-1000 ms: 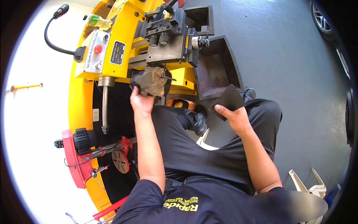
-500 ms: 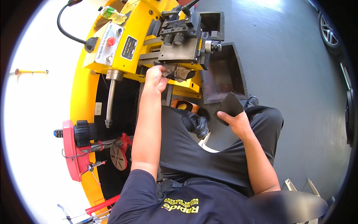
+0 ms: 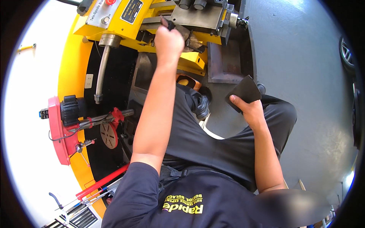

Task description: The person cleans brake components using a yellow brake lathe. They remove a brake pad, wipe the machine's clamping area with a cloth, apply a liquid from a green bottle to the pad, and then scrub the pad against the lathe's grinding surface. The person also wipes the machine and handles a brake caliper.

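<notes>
My left hand (image 3: 169, 43) is closed in a fist at the front edge of the yellow machine (image 3: 146, 11), just below its grey metal table (image 3: 194, 18). Something dark shows at its fingers, too small and covered to name. Beside the fist, a crumpled brownish-grey piece (image 3: 195, 42) hangs under the table edge. Over my right knee, my right hand (image 3: 251, 112) grips a dark sheet of sandpaper (image 3: 246, 90), thumb on top and the other fingers hidden beneath it.
A steel shaft (image 3: 102, 72) hangs from the machine's left end. Further left stands a red drill press (image 3: 57, 129). A dark metal bin (image 3: 228, 62) sits on the floor right of the machine, and an orange container (image 3: 190, 81) lies near my foot.
The view has shifted, with the machine now higher in the picture. My left hand has turned from the crumpled piece into a raised fist beside it. My right hand keeps the sheet.
</notes>
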### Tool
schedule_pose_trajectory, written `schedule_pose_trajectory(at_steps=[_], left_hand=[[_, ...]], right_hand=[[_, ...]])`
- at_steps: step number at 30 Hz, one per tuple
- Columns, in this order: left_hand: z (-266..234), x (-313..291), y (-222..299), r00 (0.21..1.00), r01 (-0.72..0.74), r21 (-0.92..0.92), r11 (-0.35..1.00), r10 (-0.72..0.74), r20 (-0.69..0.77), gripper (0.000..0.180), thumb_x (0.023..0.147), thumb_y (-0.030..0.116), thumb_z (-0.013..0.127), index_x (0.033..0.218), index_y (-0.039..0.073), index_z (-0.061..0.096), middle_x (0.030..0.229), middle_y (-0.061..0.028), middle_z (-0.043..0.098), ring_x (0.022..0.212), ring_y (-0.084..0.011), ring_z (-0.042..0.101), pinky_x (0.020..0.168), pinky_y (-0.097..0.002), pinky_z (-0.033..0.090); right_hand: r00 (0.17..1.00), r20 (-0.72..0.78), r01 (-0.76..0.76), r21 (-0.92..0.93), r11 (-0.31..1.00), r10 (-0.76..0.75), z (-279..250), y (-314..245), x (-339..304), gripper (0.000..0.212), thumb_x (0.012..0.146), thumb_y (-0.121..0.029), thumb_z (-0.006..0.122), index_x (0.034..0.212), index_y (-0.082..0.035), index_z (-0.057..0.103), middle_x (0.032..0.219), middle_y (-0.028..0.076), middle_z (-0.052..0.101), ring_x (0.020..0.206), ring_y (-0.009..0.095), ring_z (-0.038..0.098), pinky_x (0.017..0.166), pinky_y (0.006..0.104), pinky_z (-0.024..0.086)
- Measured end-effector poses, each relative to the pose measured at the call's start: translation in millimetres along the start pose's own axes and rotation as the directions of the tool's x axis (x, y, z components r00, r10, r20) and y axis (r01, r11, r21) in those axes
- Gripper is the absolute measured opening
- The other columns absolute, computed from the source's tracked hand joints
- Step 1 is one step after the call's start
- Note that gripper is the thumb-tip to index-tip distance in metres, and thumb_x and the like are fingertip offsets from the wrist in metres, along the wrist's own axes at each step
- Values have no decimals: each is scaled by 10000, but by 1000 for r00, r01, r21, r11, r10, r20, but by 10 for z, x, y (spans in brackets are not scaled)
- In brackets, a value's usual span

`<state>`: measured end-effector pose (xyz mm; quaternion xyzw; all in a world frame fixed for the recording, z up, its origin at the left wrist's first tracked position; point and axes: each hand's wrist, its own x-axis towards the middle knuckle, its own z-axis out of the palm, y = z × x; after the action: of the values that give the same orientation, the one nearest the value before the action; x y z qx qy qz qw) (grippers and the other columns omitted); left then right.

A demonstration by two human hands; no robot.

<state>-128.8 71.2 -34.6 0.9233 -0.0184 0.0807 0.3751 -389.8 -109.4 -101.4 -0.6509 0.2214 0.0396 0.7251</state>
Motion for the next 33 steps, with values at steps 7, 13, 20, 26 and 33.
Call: schedule_pose_trajectory(at_steps=[7, 13, 20, 26, 33], left_hand=[[194, -521, 189, 891, -409, 312, 858, 449, -68, 131, 907, 85, 611, 1009, 3, 601, 991, -237, 718, 895, -440, 717, 774, -522, 584], [-139, -471, 149, 707, -707, 149, 692, 692, 142, 185, 920, 101, 567, 1037, 15, 681, 1036, -214, 737, 991, -407, 715, 864, -477, 584], [-823, -461, 79, 968, 251, -869, 426, -128, 216, 180, 961, 21, 551, 1097, 1, 667, 1035, -116, 726, 912, -225, 731, 794, -377, 608], [-191, -583, 229, 930, 366, -839, 403, -120, 349, 75, 947, 17, 631, 1004, -10, 671, 964, -73, 681, 843, -202, 675, 822, -384, 566], [370, -492, 986, 910, 409, -667, 622, -327, 254, 166, 873, 89, 682, 917, -71, 684, 826, -85, 663, 699, -194, 612, 652, -367, 497]], right_hand=[[998, 32, 51, 50, 997, -52, 111, -88, 4, 239, 914, -109, 827, 1079, -40, 669, 990, -3, 668, 934, 130, 612, 866, 310, 508], [999, -17, 42, 166, 985, -40, 136, -63, 24, 267, 930, -88, 801, 1141, -51, 641, 1043, 1, 646, 994, 133, 607, 923, 309, 494], [987, -137, 115, 264, 958, -80, -28, 72, -4, 264, 919, -96, 816, 1117, -50, 647, 1030, 6, 653, 980, 137, 603, 901, 311, 493], [991, -97, 119, 271, 955, -96, -84, 48, -38, 290, 942, -85, 787, 1184, -59, 630, 1092, 7, 642, 1041, 140, 607, 954, 313, 485], [986, -119, 142, 225, 964, -118, -82, -81, -93, 287, 914, -101, 824, 1137, -43, 652, 1027, 2, 666, 950, 129, 607, 873, 300, 501]])
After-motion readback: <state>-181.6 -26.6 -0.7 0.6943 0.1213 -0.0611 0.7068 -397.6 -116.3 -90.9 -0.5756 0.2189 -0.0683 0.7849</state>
